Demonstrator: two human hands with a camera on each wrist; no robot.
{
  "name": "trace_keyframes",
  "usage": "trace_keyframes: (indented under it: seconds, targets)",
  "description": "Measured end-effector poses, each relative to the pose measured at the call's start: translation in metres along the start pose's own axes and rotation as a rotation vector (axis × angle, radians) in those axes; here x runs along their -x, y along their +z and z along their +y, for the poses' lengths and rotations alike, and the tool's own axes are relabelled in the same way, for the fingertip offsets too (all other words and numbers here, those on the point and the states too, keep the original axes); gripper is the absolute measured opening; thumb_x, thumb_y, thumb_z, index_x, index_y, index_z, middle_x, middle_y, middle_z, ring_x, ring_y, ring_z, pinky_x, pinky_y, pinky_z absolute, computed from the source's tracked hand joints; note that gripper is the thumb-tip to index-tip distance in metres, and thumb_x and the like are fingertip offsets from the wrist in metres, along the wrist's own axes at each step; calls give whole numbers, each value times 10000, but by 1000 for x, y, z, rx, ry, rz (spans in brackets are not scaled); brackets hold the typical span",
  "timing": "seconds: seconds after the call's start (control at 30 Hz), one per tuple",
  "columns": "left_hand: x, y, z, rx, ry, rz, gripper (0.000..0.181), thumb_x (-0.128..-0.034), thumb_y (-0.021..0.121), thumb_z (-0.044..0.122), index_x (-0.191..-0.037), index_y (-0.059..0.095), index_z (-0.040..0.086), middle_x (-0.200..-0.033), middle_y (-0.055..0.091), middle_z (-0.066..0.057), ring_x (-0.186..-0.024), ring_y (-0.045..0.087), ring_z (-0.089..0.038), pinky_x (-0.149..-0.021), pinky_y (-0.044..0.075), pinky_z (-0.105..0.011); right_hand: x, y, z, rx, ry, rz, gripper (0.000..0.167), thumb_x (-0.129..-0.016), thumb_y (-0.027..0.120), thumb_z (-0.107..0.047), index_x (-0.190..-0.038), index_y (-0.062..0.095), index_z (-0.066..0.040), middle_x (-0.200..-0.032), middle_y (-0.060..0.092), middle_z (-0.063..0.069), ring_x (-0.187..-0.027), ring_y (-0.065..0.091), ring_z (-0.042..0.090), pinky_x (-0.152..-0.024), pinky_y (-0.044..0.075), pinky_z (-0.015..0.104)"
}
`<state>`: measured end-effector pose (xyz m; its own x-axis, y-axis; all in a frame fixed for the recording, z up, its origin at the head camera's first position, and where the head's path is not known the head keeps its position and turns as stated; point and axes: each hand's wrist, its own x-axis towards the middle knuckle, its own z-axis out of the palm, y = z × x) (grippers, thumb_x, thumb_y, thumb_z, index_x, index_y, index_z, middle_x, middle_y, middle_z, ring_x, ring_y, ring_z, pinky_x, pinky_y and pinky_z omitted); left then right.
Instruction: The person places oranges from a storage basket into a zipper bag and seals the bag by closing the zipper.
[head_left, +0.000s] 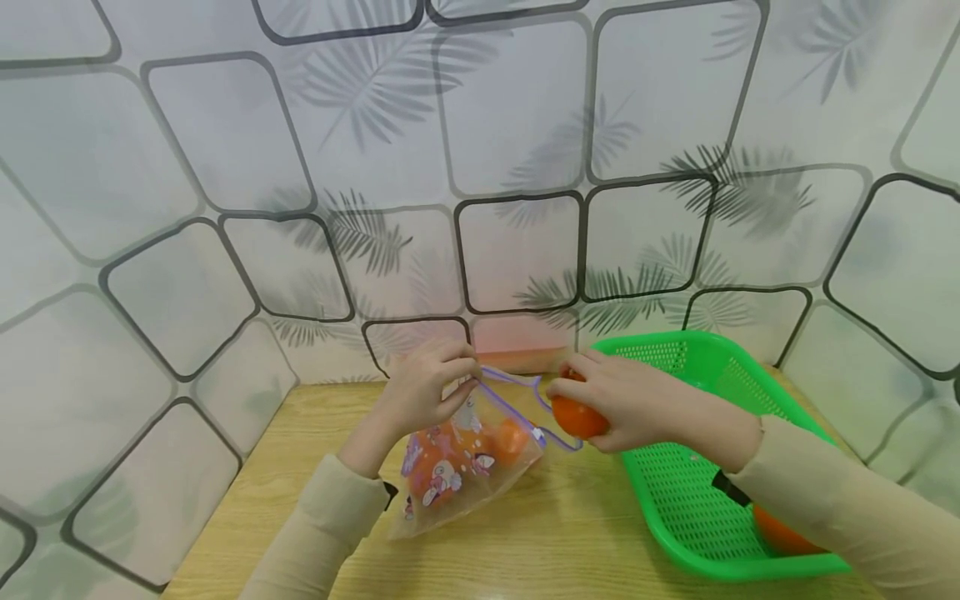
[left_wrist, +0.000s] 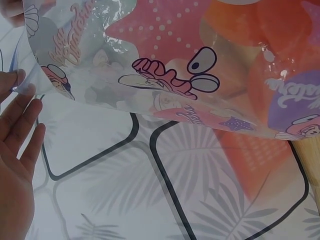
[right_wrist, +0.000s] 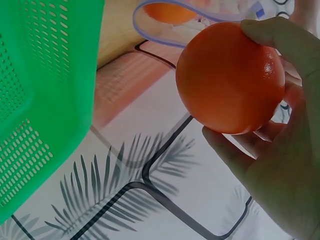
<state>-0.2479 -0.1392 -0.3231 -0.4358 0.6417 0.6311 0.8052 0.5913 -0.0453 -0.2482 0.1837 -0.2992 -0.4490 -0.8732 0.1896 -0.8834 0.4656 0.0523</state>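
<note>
Booth-like, rm type unclear: leaf-print backdrop (head_left: pixel 517 250) round wood-grain tbl (head_left: pixel 555 542).

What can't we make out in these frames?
Head: how many oranges the printed bag holds; print and overlap hide them.
Head: the full outline of the basket orange; the right sleeve covers part.
Left wrist: all of the left hand; the left edge cuts it off.
Right wrist: the whole green basket; the left edge crops it.

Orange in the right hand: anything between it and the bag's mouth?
Nothing visible. The right hand holds the orange beside the open mouth of the bag; the purple rim bows out next to it, contact unclear. The left hand pinches the rim's other end.
</note>
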Motion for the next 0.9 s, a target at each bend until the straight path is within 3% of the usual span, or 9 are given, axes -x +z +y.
trace_keyframes:
  seconds: [0.3, 0.63, 0.9]
  targets:
    - [0, 0, -1, 10, 2, 8, 82, -923, 791, 103, -908, 743, 168, -987, 700, 1, -869, 652, -179, -803, 569, -378, -11, 1, -2, -12, -4, -7, 687, -706, 927, -275, -1310, 604, -234, -1251, 567, 88, -1012, 637, 219, -770, 625, 399]
    - [1, -1, -2, 12, -3, 3, 79, -922, 797, 107, -916, 745, 165, -1009, 710, -2, -889, 666, -186, -824, 572, -386, -27, 5, 0, 24, -67, 56, 634, -705, 925, -342, -1247, 623, -212, -1205, 593, 70, -1029, 622, 241, -821, 613, 420]
    - [2, 0, -3, 16, 15, 22, 96, -900, 812, 97, -906, 737, 156, -968, 688, 3, -850, 642, -171, -777, 555, -361, -34, 9, 1, 17, -69, 62, 624, -709, 920, -352, -1248, 637, -214, -1223, 586, 63, -1055, 608, 238, -815, 610, 416]
